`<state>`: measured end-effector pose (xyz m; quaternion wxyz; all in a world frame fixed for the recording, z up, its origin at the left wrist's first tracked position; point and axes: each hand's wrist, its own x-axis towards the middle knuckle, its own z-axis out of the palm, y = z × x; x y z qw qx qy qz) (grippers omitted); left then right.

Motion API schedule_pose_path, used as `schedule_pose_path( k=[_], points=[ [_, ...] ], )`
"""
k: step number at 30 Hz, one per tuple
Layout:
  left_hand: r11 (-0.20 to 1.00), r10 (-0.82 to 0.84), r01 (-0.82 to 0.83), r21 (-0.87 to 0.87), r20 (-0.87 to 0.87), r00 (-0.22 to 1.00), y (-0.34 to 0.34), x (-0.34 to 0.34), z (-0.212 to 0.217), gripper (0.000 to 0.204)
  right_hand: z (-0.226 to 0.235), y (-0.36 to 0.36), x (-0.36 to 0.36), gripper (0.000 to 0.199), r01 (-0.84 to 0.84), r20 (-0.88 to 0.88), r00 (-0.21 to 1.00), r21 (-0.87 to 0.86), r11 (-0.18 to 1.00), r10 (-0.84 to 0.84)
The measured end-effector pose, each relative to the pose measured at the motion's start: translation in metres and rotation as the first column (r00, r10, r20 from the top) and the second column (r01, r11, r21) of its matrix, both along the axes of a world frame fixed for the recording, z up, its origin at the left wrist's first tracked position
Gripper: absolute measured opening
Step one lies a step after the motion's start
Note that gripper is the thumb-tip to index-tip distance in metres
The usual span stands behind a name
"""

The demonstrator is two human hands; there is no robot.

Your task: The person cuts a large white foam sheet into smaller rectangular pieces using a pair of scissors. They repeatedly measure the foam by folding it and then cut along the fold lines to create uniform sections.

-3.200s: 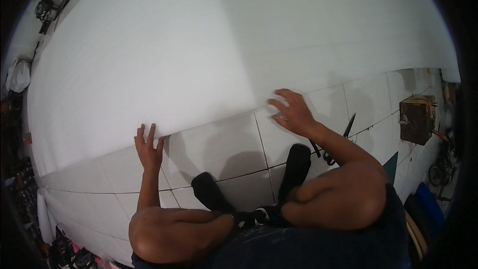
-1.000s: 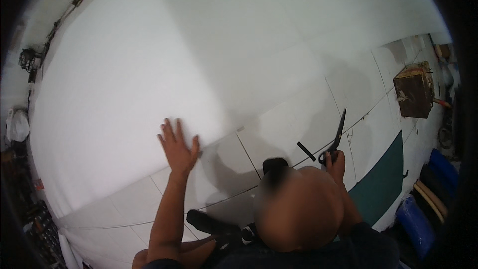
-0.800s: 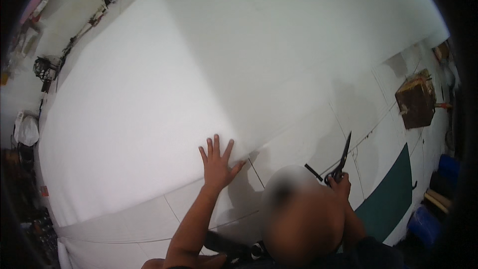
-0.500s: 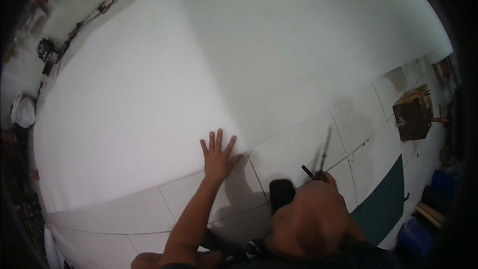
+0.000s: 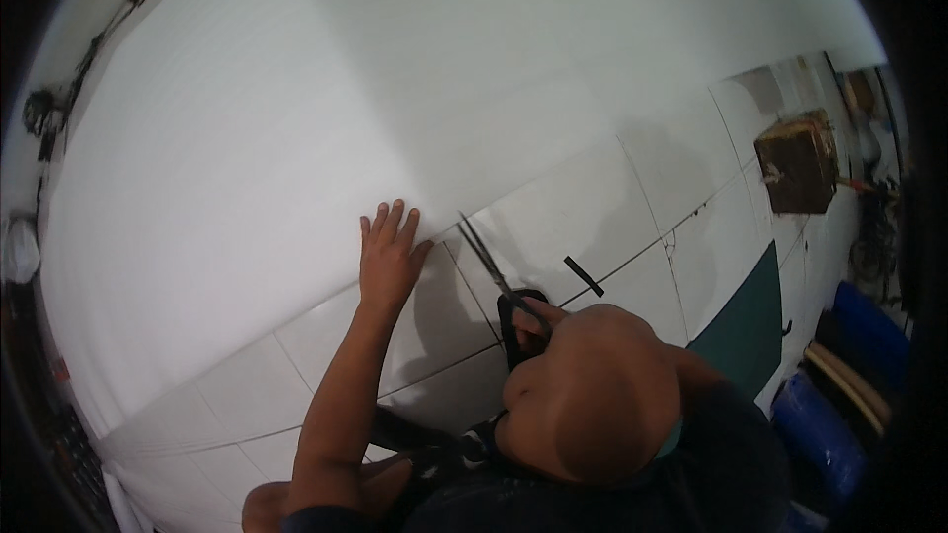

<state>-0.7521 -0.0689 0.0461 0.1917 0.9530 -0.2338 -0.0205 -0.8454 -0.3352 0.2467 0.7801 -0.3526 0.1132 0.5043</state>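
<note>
A large white sheet [image 5: 217, 188] covers most of the tiled floor, its right part in a greyer shade. My left hand [image 5: 388, 262] lies flat at the sheet's near edge, fingers stretched out and palm down. In my right hand [image 5: 533, 324], partly hidden behind my bent knee [image 5: 617, 385], is a pair of dark scissors [image 5: 482, 249]. Their blades point away and to the left, with the tips at the sheet's near edge, to the right of my left hand. Whether the tips touch the sheet I cannot tell. A small black strip [image 5: 584, 276] lies on the tiles farther right.
A dark green sheet [image 5: 746, 336] is on the floor to the right. Beyond it stands a worn brown block [image 5: 798, 166]. Blue rolls [image 5: 818, 439] lie at the lower right. Cords and small objects [image 5: 89, 59] line the wall at the far left.
My right hand has brought the scissors leftward, from beside the black strip to the sheet's edge. The left hand's fingers are closer together. The view has shifted, while the strip stays on the floor.
</note>
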Motion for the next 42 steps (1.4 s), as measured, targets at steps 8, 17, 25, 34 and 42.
schedule_pose_path(
  k=[8,17,25,34,42],
  points=[
    [0.985,0.037,-0.048,-0.165,-0.070,0.997,-0.007,0.004,0.012,0.058,-0.004,-0.001,-0.015,0.099,-0.236,0.451,0.683,-0.609,0.757,0.575],
    [0.975,0.073,-0.082,-0.207,-0.046,0.996,-0.009,0.000,0.007,0.043,-0.028,0.007,-0.020,0.097,-0.242,0.429,0.825,-0.320,0.916,0.368],
    [0.965,0.063,-0.069,-0.254,-0.034,0.997,-0.011,-0.002,0.004,0.035,-0.049,0.008,-0.020,0.073,-0.317,0.375,0.869,-0.076,0.945,0.322],
    [0.963,0.058,-0.060,-0.261,-0.015,0.998,-0.003,-0.003,-0.001,0.024,-0.216,0.073,-0.045,0.049,0.238,0.483,0.859,-0.672,0.702,0.171],
    [0.951,0.038,-0.050,-0.307,-0.044,0.998,0.000,-0.005,-0.006,0.015,-0.271,0.086,-0.005,0.032,0.421,0.617,0.735,-0.739,0.526,0.280]
  ],
)
